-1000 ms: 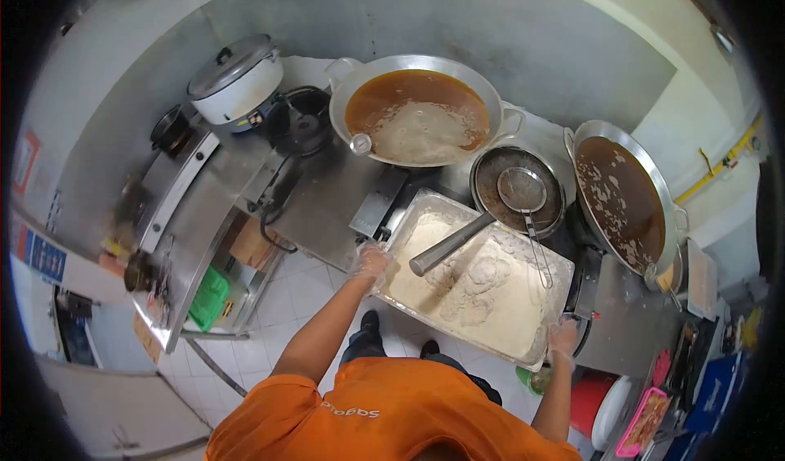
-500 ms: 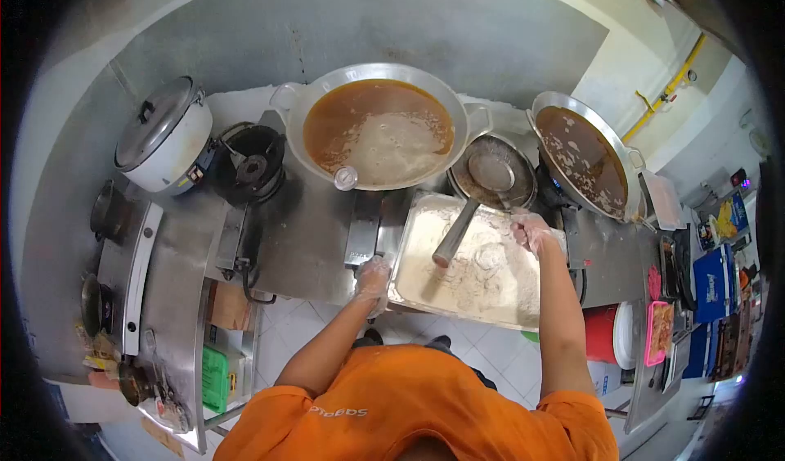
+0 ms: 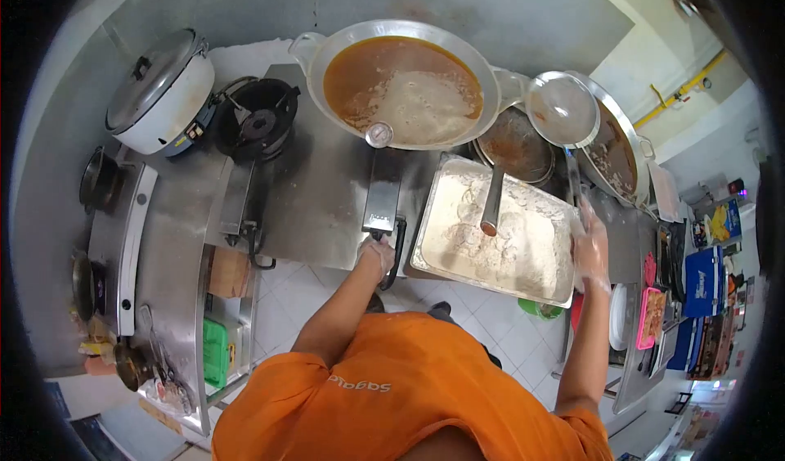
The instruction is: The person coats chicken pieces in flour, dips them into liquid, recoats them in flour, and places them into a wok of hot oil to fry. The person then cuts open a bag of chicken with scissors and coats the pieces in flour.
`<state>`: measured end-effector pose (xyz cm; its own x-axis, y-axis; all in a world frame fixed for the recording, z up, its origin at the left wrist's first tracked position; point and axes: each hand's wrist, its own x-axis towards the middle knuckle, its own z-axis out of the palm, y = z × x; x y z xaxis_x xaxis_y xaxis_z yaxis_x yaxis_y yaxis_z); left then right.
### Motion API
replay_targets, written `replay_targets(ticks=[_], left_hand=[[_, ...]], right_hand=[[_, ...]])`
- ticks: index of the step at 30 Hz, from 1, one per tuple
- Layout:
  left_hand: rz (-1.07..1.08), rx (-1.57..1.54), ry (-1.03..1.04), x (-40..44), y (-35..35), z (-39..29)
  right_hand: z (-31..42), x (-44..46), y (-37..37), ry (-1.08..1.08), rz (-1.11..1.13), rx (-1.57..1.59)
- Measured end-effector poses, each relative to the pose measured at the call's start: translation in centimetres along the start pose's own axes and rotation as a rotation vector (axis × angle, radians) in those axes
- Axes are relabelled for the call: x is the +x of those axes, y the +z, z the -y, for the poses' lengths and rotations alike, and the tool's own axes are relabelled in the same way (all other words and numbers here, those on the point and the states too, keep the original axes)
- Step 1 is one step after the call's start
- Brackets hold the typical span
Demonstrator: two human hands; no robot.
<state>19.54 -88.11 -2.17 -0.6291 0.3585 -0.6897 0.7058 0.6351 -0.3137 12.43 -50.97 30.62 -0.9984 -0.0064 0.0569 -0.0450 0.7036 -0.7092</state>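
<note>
My right hand (image 3: 590, 252), in a clear glove, is closed round the handle of a wire skimmer (image 3: 562, 109), whose round mesh is raised between the two big pans. My left hand (image 3: 377, 256), also gloved, has its fingers curled at the stove's control knob, below a metal burner box (image 3: 383, 191). Beside it a metal tray (image 3: 421, 248) holds pale flour with lumpy pieces. A wide pan (image 3: 492, 101) of brown oil, with pale foam on it and a round thermometer (image 3: 379, 134) at its rim, stands behind. A second strainer (image 3: 515, 146) has its handle over the tray.
Another oil pan (image 3: 642, 162) stands at the right. To the left are a black burner (image 3: 257, 121) and a white rice cooker (image 3: 168, 101). A green basket (image 3: 215, 353) sits on a lower shelf. On the right are a pink tray (image 3: 651, 318) and a blue box (image 3: 703, 283).
My right hand has left the tray's edge and lifted the skimmer off the other strainer. My left hand has moved from the tray to the knob. The camera view has shifted.
</note>
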Motion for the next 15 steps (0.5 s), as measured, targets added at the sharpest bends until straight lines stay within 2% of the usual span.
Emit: replay_targets(ticks=[1, 3, 5, 7, 9, 11, 12, 13, 14, 15], left_hand=[[0.026, -0.394, -0.073, -1.3, -1.7, 0.9], [-0.030, -0.366, -0.082, 1.2, 0.4, -0.1], [-0.027, -0.373, -0.099, 1.1, 0.5, -0.2], [-0.125, -0.376, -0.135, 0.6, 0.9, -0.6], [-0.261, -0.378, -0.182, -0.8, 1.4, -1.1], [-0.205, -0.421, -0.146, -1.8, 0.9, -0.9], [-0.179, 0.023, -0.077, 0.7, 4.2, -2.0], [-0.194, 0.628, -0.024, 3.3, 7.6, -3.1], [-0.256, 1.080, 0.025, 5.7, 10.7, -4.2], [0.016, 1.783, -0.078, 2.6, 10.4, -4.7]], right_hand=[[2.6, 1.4, 0.5, -0.001, 0.029, 0.001], [5.2, 5.0, 2.1, -0.235, 0.033, -0.195], [6.8, 8.9, 4.2, -0.311, 0.011, -0.475], [11.5, 11.4, 6.6, -0.120, 0.085, -0.687], [10.1, 16.3, 9.7, -0.301, 0.130, -0.922], [11.4, 17.3, 12.0, -0.356, 0.081, -0.962], [12.4, 17.8, 13.1, -0.386, 0.053, -0.982], [13.0, 18.4, 13.9, -0.445, 0.156, -1.043], [13.4, 19.1, 14.7, -0.502, 0.263, -1.103], [13.5, 19.6, 15.7, -0.556, 0.374, -1.160]])
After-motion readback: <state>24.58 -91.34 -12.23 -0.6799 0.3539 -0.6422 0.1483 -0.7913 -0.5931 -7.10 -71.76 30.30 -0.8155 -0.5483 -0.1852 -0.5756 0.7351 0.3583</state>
